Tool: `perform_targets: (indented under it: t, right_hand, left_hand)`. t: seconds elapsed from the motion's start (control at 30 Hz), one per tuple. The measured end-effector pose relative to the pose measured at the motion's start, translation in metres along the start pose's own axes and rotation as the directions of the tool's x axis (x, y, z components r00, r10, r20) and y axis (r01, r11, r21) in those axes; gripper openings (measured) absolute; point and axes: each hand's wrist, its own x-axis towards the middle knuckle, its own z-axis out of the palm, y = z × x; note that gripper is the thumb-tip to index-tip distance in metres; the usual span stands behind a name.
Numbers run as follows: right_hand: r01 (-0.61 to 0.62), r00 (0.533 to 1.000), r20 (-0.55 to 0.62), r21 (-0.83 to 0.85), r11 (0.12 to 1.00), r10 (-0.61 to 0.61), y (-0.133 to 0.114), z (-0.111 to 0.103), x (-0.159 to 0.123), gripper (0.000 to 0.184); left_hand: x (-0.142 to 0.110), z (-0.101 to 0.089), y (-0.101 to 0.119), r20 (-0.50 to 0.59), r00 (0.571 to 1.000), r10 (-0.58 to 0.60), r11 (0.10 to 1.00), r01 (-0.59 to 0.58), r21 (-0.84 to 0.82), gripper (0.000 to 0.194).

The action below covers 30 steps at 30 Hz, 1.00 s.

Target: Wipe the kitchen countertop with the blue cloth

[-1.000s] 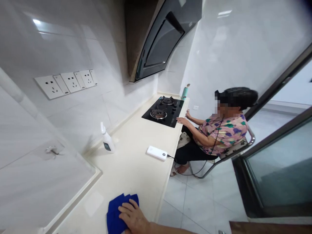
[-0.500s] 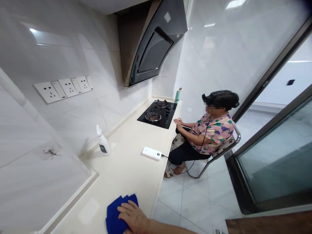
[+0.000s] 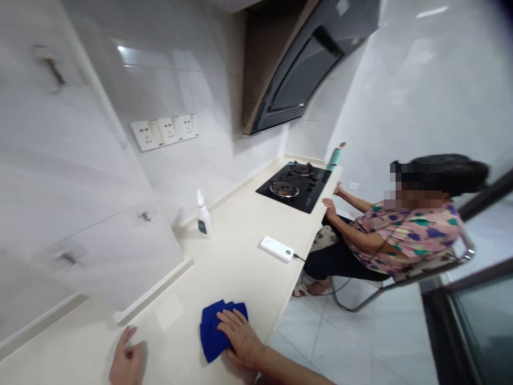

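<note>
Blue cloth (image 3: 214,332) lies under the right hand (image 3: 243,339), its grip flat, unclenched; the left hand (image 3: 126,359), apart, is released.

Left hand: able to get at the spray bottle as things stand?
Probably, with a lean: the projecting wall crowds the direct path from the left hand to the spray bottle, but the way around its corner, over the counter, looks free.

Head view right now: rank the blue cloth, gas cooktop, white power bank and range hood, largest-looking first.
1. Range hood
2. Gas cooktop and blue cloth: too close to rank; the cloth is nearer the camera and partly covered by the right hand
3. White power bank
</note>
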Motion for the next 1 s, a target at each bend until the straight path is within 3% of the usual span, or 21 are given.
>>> perform_targets:
  t: [0.13, 0.27, 0.47, 0.6, 0.7, 0.83, 1.0]
  right_hand:
    - [-0.025, 1.0, -0.01, -0.1, 0.995, 0.024, 0.005, -0.001, 0.021, 0.058]
    - [-0.132, 0.99, -0.085, -0.264, 0.955, 0.113, 0.018, -0.005, 0.07, 0.056]
    - [-0.4, 0.916, -0.213, -0.437, 0.805, 0.34, 0.024, -0.01, 0.15, 0.069]
    - [-0.459, 0.885, -0.19, -0.518, 0.722, 0.426, 0.002, 0.007, 0.187, 0.068]
    - [-0.397, 0.908, -0.151, -0.602, 0.692, 0.39, -0.024, 0.032, 0.207, 0.064]
    - [-0.326, 0.928, -0.101, -0.687, 0.649, 0.359, -0.058, 0.066, 0.225, 0.059]
    - [-0.255, 0.954, -0.058, -0.668, 0.699, 0.293, -0.09, 0.096, 0.231, 0.06]
  left_hand:
    - [-0.013, -0.009, -0.006, 0.111, 0.993, -0.031, 0.998, 0.038, -0.06, 0.063]
    - [-0.025, -0.022, -0.023, 0.176, 0.984, -0.033, 0.99, 0.057, -0.13, 0.056]
    - [-0.033, -0.037, -0.044, 0.006, 0.973, -0.229, 0.948, 0.225, -0.227, 0.049]
    - [-0.031, -0.032, -0.045, 0.04, 0.97, -0.241, 0.943, 0.244, -0.226, 0.049]
    - [-0.031, -0.026, -0.049, 0.089, 0.983, -0.158, 0.966, 0.172, -0.191, 0.043]
    - [-0.034, -0.02, -0.058, 0.048, 0.997, -0.06, 0.966, 0.07, -0.251, 0.04]
    - [-0.038, -0.017, -0.061, 0.04, 0.999, -0.024, 0.941, 0.036, -0.338, 0.038]
